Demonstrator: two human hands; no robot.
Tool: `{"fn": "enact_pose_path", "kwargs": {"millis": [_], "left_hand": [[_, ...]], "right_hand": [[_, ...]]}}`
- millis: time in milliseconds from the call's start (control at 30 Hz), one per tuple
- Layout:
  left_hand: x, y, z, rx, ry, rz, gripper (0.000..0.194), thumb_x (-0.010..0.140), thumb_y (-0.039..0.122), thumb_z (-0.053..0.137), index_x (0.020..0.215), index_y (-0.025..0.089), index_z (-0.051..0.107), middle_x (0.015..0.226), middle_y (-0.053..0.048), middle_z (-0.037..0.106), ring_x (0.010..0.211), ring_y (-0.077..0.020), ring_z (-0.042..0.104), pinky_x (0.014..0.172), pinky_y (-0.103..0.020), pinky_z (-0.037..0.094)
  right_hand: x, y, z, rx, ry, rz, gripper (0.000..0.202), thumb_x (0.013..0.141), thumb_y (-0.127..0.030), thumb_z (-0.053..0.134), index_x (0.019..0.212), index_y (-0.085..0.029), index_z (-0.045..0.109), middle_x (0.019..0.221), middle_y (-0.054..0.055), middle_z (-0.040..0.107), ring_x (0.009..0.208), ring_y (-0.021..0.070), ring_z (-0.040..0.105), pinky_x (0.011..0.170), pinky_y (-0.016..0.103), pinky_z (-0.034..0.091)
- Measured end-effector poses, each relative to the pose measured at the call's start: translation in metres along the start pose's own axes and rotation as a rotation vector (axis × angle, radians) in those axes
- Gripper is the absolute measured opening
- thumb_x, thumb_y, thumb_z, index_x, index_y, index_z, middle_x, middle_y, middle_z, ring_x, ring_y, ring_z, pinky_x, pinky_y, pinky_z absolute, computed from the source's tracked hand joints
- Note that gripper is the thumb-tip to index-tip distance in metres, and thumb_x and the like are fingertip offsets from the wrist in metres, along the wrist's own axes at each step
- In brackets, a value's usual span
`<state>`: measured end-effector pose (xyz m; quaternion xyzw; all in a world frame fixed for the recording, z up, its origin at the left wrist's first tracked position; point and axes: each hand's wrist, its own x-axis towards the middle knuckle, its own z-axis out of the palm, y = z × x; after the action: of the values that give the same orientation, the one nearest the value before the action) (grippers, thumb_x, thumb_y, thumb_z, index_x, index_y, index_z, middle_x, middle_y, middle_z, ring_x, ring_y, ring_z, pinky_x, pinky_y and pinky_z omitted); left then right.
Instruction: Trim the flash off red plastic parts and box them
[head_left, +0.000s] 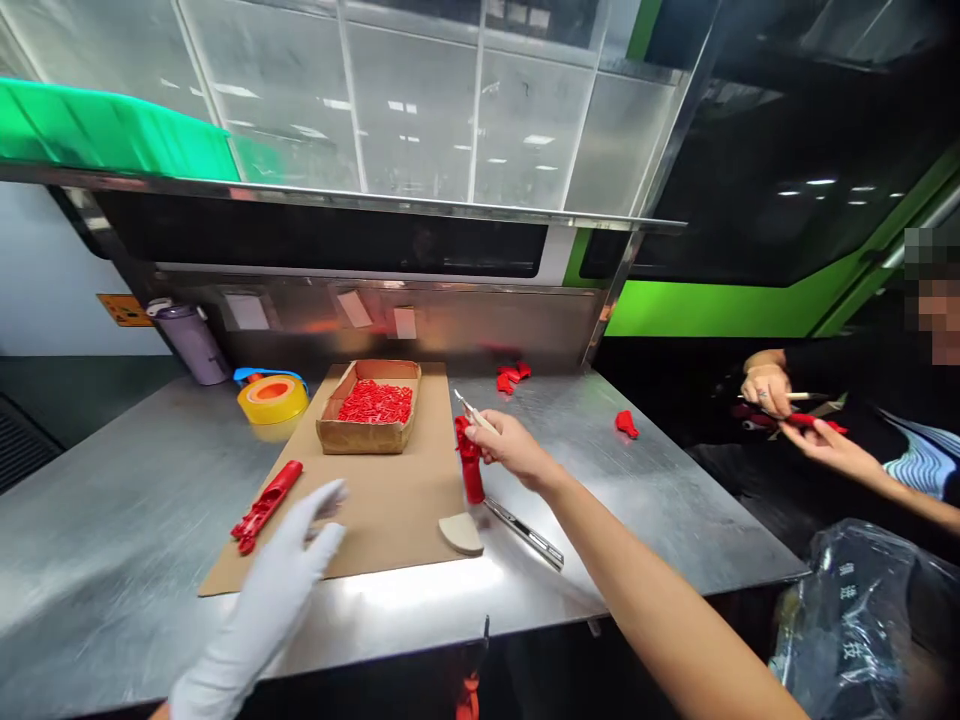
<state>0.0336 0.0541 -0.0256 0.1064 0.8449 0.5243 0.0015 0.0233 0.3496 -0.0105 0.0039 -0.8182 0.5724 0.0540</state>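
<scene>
My left hand [304, 530], in a white glove, hovers over the cardboard's left part with its fingers apart and nothing in them. Left of it lies a red plastic part [266, 507], partly off the cardboard [382, 500]. My bare right hand [508, 445] is closed on a small pale-handled knife [478, 415], its metal tip pointing up and left. Right under those fingers, another red part [472, 478] stands or lies at the cardboard's right edge; whether the fingers touch it I cannot tell. A silver utility knife [525, 533] rests below it, beside a beige wedge-shaped piece [460, 533].
A brown box [365, 439] of small red pieces sits on the cardboard. Behind are yellow tape [273, 402] and a purple bottle [191, 342]. Red scraps [513, 377] and another red piece [626, 424] lie on the metal table [600, 480]. At right, a person's hands [772, 388] hold a red part.
</scene>
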Motion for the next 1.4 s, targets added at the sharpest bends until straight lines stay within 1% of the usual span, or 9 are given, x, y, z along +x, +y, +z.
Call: {"fn": "enact_pose_path", "kwargs": {"millis": [200, 333, 433, 567, 667, 767, 1067, 1233, 1400], "left_hand": [[-0.041, 0.054, 0.026, -0.467, -0.407, 0.013, 0.033, 0.08, 0.045, 0.063, 0.104, 0.023, 0.067, 0.106, -0.009, 0.071, 0.102, -0.0287, 0.063, 0.095, -0.042, 0.049], [-0.065, 0.037, 0.016, -0.392, -0.557, -0.114, 0.025, 0.085, 0.042, 0.058, 0.08, 0.018, 0.062, 0.069, -0.003, 0.064, 0.06, -0.0164, 0.053, 0.06, -0.028, 0.044], [-0.077, 0.022, 0.004, -0.316, -0.615, -0.183, 0.017, 0.085, 0.033, 0.057, 0.079, 0.017, 0.061, 0.064, 0.001, 0.058, 0.052, -0.0114, 0.045, 0.052, -0.023, 0.036], [-0.083, 0.013, -0.015, -0.353, -0.49, -0.322, 0.031, 0.085, 0.039, 0.063, 0.105, 0.017, 0.067, 0.053, 0.005, 0.051, 0.046, -0.0101, 0.042, 0.043, -0.02, 0.029], [-0.09, 0.006, -0.02, -0.847, -0.245, -0.394, 0.047, 0.081, 0.041, 0.071, 0.124, 0.022, 0.062, 0.09, -0.003, 0.068, 0.071, -0.0123, 0.058, 0.062, -0.021, 0.049], [-0.101, -0.001, -0.01, -1.189, -0.11, -0.406, 0.044, 0.079, 0.04, 0.074, 0.121, 0.028, 0.065, 0.122, -0.004, 0.064, 0.105, -0.0187, 0.06, 0.085, -0.028, 0.053], [-0.121, -0.004, 0.012, -1.091, 0.077, -0.432, 0.037, 0.072, 0.036, 0.081, 0.105, 0.023, 0.073, 0.113, -0.007, 0.072, 0.113, -0.029, 0.062, 0.095, -0.038, 0.054], [-0.121, 0.004, 0.002, -1.012, 0.06, -0.413, 0.04, 0.071, 0.033, 0.081, 0.108, 0.02, 0.071, 0.107, -0.009, 0.072, 0.103, -0.0307, 0.066, 0.09, -0.041, 0.055], [-0.125, 0.002, -0.008, -1.019, -0.051, -0.443, 0.052, 0.08, 0.034, 0.073, 0.129, 0.028, 0.058, 0.087, -0.001, 0.066, 0.081, -0.02, 0.063, 0.085, -0.044, 0.056]], "right_hand": [[-0.05, -0.041, 0.065, 0.384, -0.309, -0.03, 0.047, 0.071, -0.056, 0.064, 0.09, -0.015, 0.05, 0.075, 0.001, 0.053, 0.06, 0.0136, 0.049, 0.057, 0.022, 0.041], [-0.077, -0.045, 0.084, 0.505, -0.362, -0.014, 0.046, 0.067, -0.047, 0.072, 0.092, -0.015, 0.052, 0.079, 0.001, 0.055, 0.067, 0.0156, 0.053, 0.061, 0.023, 0.044], [-0.087, -0.04, 0.088, 0.527, -0.354, -0.005, 0.045, 0.068, -0.043, 0.076, 0.096, -0.015, 0.054, 0.083, 0.003, 0.059, 0.071, 0.0167, 0.055, 0.062, 0.023, 0.043], [-0.097, -0.034, 0.094, 0.521, -0.324, -0.01, 0.041, 0.071, -0.039, 0.077, 0.095, -0.015, 0.055, 0.082, 0.002, 0.058, 0.068, 0.0163, 0.053, 0.059, 0.023, 0.043], [-0.109, -0.034, 0.106, 0.545, -0.281, -0.034, 0.036, 0.075, -0.038, 0.074, 0.095, -0.015, 0.055, 0.085, 0.001, 0.055, 0.071, 0.0169, 0.053, 0.063, 0.026, 0.046], [-0.126, -0.033, 0.124, 0.547, -0.208, -0.078, 0.028, 0.078, -0.032, 0.07, 0.095, -0.015, 0.055, 0.083, 0.0, 0.053, 0.072, 0.0161, 0.05, 0.066, 0.025, 0.043], [-0.154, -0.023, 0.167, 0.531, -0.163, -0.058, 0.019, 0.079, -0.027, 0.062, 0.094, -0.018, 0.053, 0.083, 0.0, 0.055, 0.074, 0.018, 0.05, 0.068, 0.027, 0.042], [-0.159, -0.03, 0.15, 0.387, -0.231, -0.047, 0.024, 0.084, -0.034, 0.061, 0.099, -0.018, 0.053, 0.093, 0.003, 0.059, 0.081, 0.0209, 0.054, 0.071, 0.029, 0.043], [-0.16, -0.041, 0.115, 0.043, -0.253, -0.131, 0.021, 0.086, -0.035, 0.054, 0.099, -0.018, 0.055, 0.083, 0.0, 0.055, 0.07, 0.018, 0.047, 0.062, 0.027, 0.035]]}}
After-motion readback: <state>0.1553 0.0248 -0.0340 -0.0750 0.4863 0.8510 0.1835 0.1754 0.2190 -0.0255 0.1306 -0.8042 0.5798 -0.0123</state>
